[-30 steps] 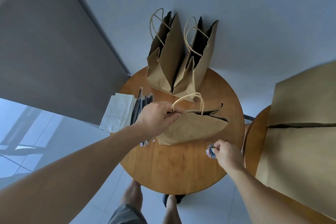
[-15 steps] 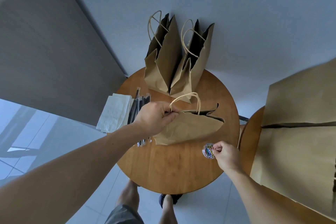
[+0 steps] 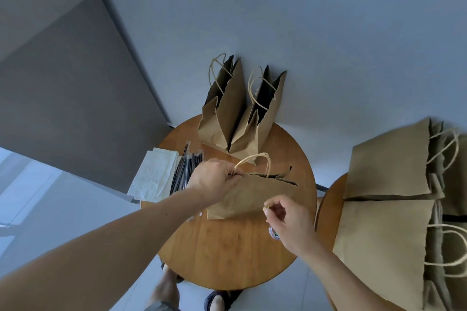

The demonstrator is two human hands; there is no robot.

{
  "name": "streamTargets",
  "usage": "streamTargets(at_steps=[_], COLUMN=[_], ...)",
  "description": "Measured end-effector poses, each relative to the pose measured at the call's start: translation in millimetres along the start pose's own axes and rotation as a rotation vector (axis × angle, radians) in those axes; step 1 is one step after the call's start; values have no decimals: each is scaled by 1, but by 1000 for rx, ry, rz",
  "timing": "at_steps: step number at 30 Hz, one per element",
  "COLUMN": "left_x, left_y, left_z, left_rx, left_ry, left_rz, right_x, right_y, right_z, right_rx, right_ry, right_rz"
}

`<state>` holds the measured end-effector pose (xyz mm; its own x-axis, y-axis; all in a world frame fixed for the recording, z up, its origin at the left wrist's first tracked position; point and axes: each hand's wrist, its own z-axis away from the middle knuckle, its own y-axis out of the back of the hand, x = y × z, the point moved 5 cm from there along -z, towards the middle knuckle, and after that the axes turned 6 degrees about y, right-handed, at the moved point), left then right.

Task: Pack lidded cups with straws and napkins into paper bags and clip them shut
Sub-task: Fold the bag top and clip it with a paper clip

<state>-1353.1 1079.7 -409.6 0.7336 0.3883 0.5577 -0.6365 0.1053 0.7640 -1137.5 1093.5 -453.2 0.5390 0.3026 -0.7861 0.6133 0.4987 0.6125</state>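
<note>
A brown paper bag [image 3: 249, 194] stands in the middle of the round wooden table [image 3: 227, 247]. My left hand [image 3: 213, 180] pinches the bag's top edge by its twine handle. My right hand [image 3: 290, 222] is raised in front of the bag and pinches a small clip between thumb and forefinger. A small round container of coloured clips [image 3: 274, 232] sits on the table, partly hidden under that hand. White napkins [image 3: 154, 175] and black wrapped straws [image 3: 187, 171] lie at the table's left edge. No cup is visible.
Two more paper bags [image 3: 227, 111] [image 3: 262, 113] stand open at the table's far edge against the wall. A second wooden table on the right carries a pile of flat paper bags [image 3: 394, 204]. My feet show below the table's near edge.
My right hand has lifted from the clip container and risen toward the bag with a clip pinched in it. My left hand keeps its hold on the bag's top.
</note>
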Motion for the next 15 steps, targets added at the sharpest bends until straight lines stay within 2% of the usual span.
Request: streamTargets(at_steps=[3, 7, 15], left_x=[2, 2, 4], left_y=[-1, 0, 2], left_z=[2, 5, 0], left_rx=[-3, 4, 30], left_ry=[6, -9, 2], left_rz=[-17, -40, 32], right_x=[-52, -85, -80], right_y=[14, 20, 13], right_z=[-24, -51, -79], right_rx=[137, 239, 133], right_ry=[208, 347, 337], right_rz=[-20, 112, 241])
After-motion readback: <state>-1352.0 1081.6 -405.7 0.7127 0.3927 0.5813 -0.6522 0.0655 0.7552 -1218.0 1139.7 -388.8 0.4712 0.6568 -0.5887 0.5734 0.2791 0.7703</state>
